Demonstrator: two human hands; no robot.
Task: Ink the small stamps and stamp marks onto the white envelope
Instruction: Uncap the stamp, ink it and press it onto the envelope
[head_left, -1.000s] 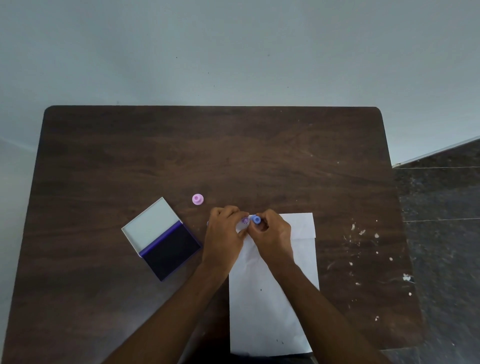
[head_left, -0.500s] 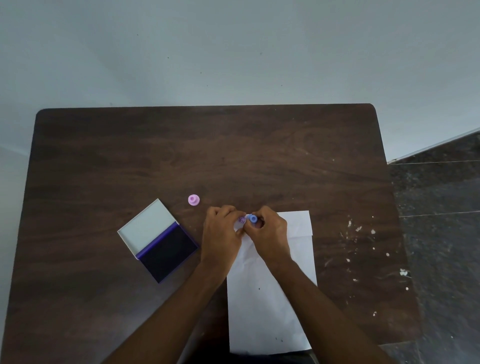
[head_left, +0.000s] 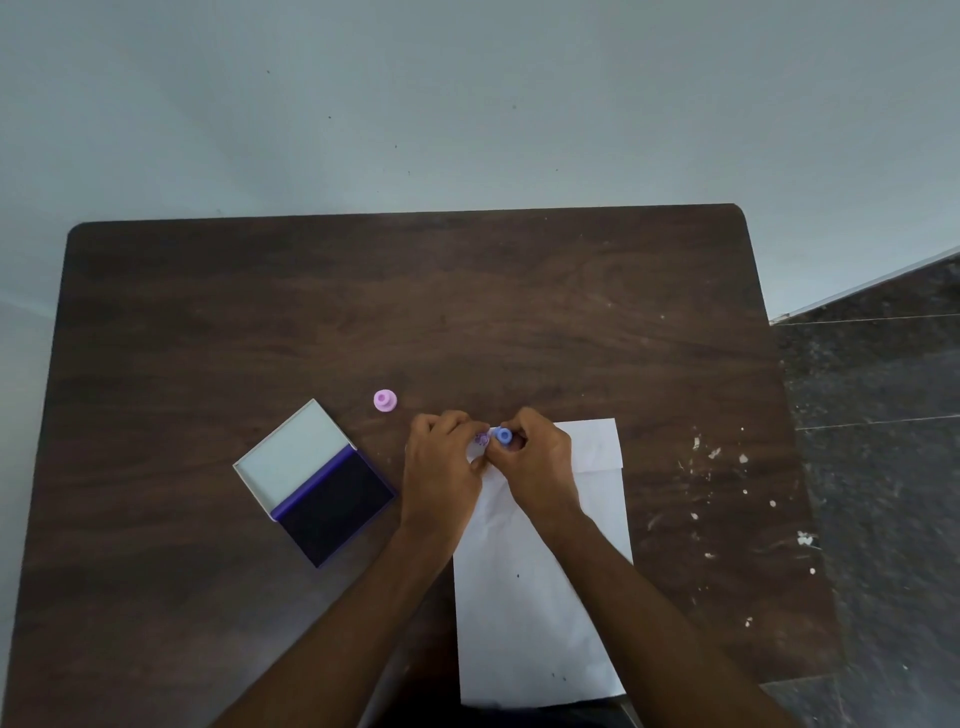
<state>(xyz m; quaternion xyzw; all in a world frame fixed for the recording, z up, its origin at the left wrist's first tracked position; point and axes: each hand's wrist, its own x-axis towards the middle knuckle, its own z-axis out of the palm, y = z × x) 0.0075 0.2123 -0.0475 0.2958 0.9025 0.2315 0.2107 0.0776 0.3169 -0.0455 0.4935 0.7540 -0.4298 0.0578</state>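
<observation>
A white envelope (head_left: 540, 597) lies lengthwise on the dark wooden table (head_left: 363, 312), its flap end away from me. My right hand (head_left: 535, 467) pinches a small blue stamp (head_left: 503, 435) upright on the envelope's far left corner. My left hand (head_left: 441, 467) sits right beside it with curled fingers at that corner, where a small purple mark (head_left: 482, 440) shows between the hands. What the left fingers hold is hidden. A small pink stamp (head_left: 385, 400) stands on the table to the left. An open ink pad (head_left: 332, 501) with a dark pad lies further left.
The ink pad's white lid (head_left: 291, 457) is folded open toward the far left. White paint flecks (head_left: 717, 457) dot the table's right side. A dark tiled floor (head_left: 883, 415) lies beyond the right edge, and a pale wall stands behind the table.
Both hands stay together at the envelope's far left corner with the blue stamp. Only the camera view has shifted slightly.
</observation>
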